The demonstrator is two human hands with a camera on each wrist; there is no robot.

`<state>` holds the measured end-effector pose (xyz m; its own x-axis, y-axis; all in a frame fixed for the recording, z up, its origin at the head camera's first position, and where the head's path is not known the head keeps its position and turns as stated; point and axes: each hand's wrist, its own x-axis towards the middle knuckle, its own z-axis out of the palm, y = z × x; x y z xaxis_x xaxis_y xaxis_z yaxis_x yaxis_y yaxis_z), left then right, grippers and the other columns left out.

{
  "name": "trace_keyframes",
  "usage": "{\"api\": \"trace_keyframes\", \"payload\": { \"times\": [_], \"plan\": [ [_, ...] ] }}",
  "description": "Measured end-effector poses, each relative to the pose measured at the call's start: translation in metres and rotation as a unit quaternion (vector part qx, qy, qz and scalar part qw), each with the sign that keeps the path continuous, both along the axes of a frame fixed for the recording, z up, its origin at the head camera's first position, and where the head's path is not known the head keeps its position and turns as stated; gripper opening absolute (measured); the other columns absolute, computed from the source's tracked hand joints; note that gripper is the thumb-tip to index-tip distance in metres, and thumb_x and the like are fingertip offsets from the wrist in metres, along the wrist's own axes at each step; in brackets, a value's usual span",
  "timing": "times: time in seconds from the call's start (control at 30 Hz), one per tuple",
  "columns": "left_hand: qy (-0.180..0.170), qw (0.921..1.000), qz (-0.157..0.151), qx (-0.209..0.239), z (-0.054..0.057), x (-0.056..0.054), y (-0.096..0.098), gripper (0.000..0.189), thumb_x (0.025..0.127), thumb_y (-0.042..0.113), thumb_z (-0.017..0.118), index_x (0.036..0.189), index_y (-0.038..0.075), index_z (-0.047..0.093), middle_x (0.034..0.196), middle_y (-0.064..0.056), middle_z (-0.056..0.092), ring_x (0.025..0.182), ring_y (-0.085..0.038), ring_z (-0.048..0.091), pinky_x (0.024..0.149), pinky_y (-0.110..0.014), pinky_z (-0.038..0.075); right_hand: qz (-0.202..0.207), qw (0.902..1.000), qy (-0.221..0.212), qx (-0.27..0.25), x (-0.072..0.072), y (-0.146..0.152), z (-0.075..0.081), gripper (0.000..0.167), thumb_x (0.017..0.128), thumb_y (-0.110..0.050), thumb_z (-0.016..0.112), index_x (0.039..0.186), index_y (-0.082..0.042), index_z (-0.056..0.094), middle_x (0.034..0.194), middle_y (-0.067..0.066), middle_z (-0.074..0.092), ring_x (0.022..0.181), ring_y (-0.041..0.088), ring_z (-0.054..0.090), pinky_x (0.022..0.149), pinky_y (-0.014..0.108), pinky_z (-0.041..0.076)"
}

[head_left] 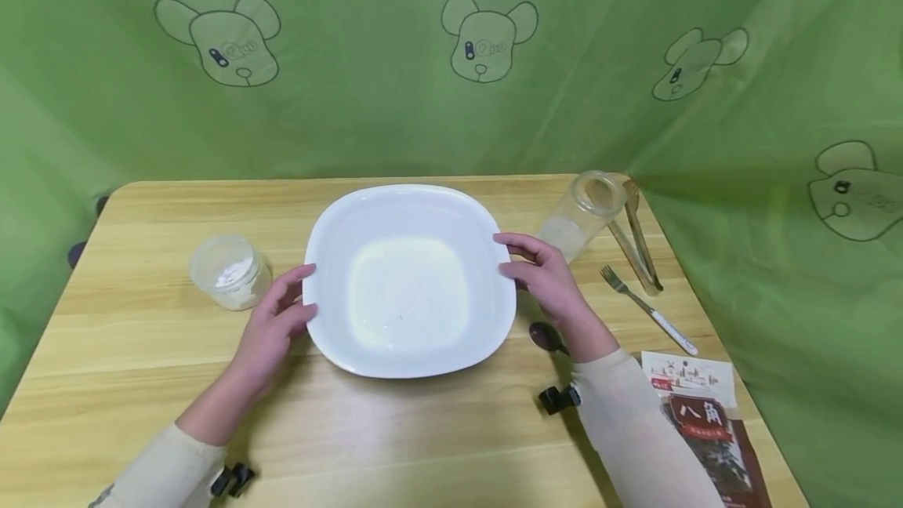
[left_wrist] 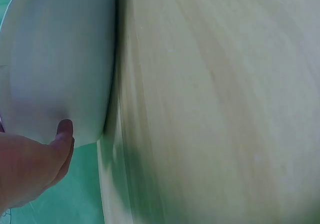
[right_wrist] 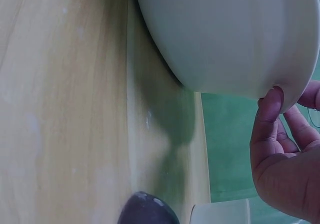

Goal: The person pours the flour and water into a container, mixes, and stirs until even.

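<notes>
A white plastic basin (head_left: 409, 281) with rounded corners stands in the middle of the wooden table, and its inside looks bare. My left hand (head_left: 271, 325) holds the basin's left rim; in the left wrist view the thumb (left_wrist: 63, 134) lies against the outer wall. On the opposite side my right hand (head_left: 546, 277) pinches the right rim between thumb and fingers, seen closely in the right wrist view (right_wrist: 287, 154). The basin's base appears to sit on or just above the tabletop (left_wrist: 215, 104).
Left of the basin is a clear jar (head_left: 231, 273) with white contents. At right are a tilted glass jar (head_left: 582, 210), wooden-ended tongs (head_left: 638, 245), a fork (head_left: 649, 310), a dark spoon (head_left: 545, 335) and a spice packet (head_left: 705, 422). A green curtain (head_left: 367, 116) borders the table.
</notes>
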<state>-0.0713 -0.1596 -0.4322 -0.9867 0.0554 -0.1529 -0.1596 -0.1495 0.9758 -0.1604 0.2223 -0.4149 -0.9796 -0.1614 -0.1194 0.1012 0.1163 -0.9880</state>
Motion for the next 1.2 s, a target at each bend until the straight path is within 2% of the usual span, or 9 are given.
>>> {"api": "trace_keyframes", "payload": {
  "times": [0.23, 0.43, 0.53, 0.63, 0.7, 0.77, 0.97, 1.1, 1.2],
  "plan": [
    [0.007, 0.9995, -0.003, 0.032, 0.0, -0.002, 0.003, 0.055, 0.094, -0.008, 0.049, 0.148, -0.001, 0.037, 0.143, -0.024, 0.041, 0.121, -0.029, 0.053, 0.089, -0.028, 0.054, -0.016, 0.9987, 0.045, 0.018, 0.015, 0.01, 0.008, 0.043, 0.094, -0.006, 0.068, 0.134, 0.004, 0.058, 0.132, 0.023, 0.058, 0.103, 0.021, 0.066, 0.085, 0.033, 0.058],
    [0.006, 0.999, 0.002, 0.043, 0.0, 0.0, 0.004, 0.057, 0.094, -0.01, 0.048, 0.149, -0.002, 0.035, 0.146, -0.025, 0.041, 0.123, -0.026, 0.051, 0.092, -0.028, 0.053, -0.095, 0.99, 0.104, 0.016, 0.032, 0.031, 0.013, 0.041, 0.09, 0.0, 0.072, 0.127, 0.011, 0.059, 0.124, 0.023, 0.062, 0.101, 0.017, 0.066, 0.087, 0.025, 0.055],
    [0.008, 0.9988, 0.006, 0.048, 0.0, 0.001, 0.004, 0.057, 0.094, -0.01, 0.047, 0.149, -0.002, 0.035, 0.146, -0.025, 0.04, 0.122, -0.024, 0.052, 0.092, -0.029, 0.053, -0.167, 0.9778, 0.124, -0.027, 0.035, 0.041, 0.013, 0.036, 0.085, 0.012, 0.07, 0.119, 0.016, 0.06, 0.112, 0.02, 0.068, 0.09, 0.015, 0.068, 0.081, 0.024, 0.057],
    [0.011, 0.9986, 0.008, 0.051, -0.001, 0.001, 0.002, 0.057, 0.094, -0.009, 0.047, 0.149, -0.001, 0.036, 0.146, -0.026, 0.04, 0.121, -0.024, 0.052, 0.091, -0.03, 0.054, -0.252, 0.9557, 0.135, -0.07, 0.032, 0.052, 0.012, 0.035, 0.08, 0.018, 0.071, 0.113, 0.016, 0.061, 0.103, 0.016, 0.068, 0.083, 0.016, 0.068, 0.076, 0.024, 0.058],
    [0.013, 0.9984, 0.008, 0.054, -0.001, 0.0, 0.002, 0.056, 0.094, -0.008, 0.048, 0.149, 0.0, 0.036, 0.146, -0.027, 0.039, 0.121, -0.025, 0.052, 0.091, -0.03, 0.054, -0.291, 0.9434, 0.138, -0.08, 0.026, 0.058, 0.012, 0.041, 0.076, 0.019, 0.074, 0.115, 0.012, 0.061, 0.106, 0.016, 0.065, 0.088, 0.019, 0.066, 0.077, 0.022, 0.057],
    [0.013, 0.9983, 0.009, 0.055, -0.002, 0.0, 0.001, 0.057, 0.094, -0.008, 0.048, 0.149, 0.001, 0.037, 0.146, -0.028, 0.039, 0.121, -0.026, 0.053, 0.09, -0.03, 0.054, -0.307, 0.939, 0.132, -0.081, 0.018, 0.064, 0.011, 0.052, 0.074, 0.017, 0.077, 0.121, 0.004, 0.06, 0.116, 0.015, 0.06, 0.098, 0.022, 0.062, 0.079, 0.021, 0.056],
    [0.007, 0.9983, 0.007, 0.058, -0.001, 0.0, 0.0, 0.057, 0.095, -0.009, 0.047, 0.149, 0.001, 0.036, 0.145, -0.028, 0.04, 0.118, -0.025, 0.054, 0.089, -0.029, 0.055, -0.278, 0.9493, 0.103, -0.103, -0.008, 0.073, 0.006, 0.082, 0.071, 0.016, 0.081, 0.139, -0.014, 0.048, 0.136, 0.011, 0.047, 0.121, 0.025, 0.048, 0.085, 0.022, 0.055],
    [0.005, 0.9984, 0.004, 0.055, -0.001, 0.0, 0.0, 0.056, 0.094, -0.008, 0.048, 0.149, 0.001, 0.037, 0.143, -0.027, 0.042, 0.116, -0.025, 0.055, 0.09, -0.029, 0.055, -0.264, 0.9551, 0.082, -0.106, -0.021, 0.074, -0.001, 0.09, 0.069, 0.019, 0.081, 0.143, -0.017, 0.046, 0.137, 0.01, 0.045, 0.125, 0.026, 0.045, 0.087, 0.024, 0.055],
    [0.003, 0.9985, 0.004, 0.054, 0.0, 0.0, 0.001, 0.056, 0.094, -0.008, 0.049, 0.148, 0.001, 0.037, 0.142, -0.027, 0.043, 0.116, -0.025, 0.056, 0.089, -0.029, 0.055, -0.26, 0.9591, 0.072, -0.086, -0.028, 0.075, -0.005, 0.093, 0.068, 0.018, 0.082, 0.144, -0.02, 0.045, 0.137, 0.009, 0.045, 0.13, 0.029, 0.042, 0.095, 0.03, 0.052]
  ]
}}
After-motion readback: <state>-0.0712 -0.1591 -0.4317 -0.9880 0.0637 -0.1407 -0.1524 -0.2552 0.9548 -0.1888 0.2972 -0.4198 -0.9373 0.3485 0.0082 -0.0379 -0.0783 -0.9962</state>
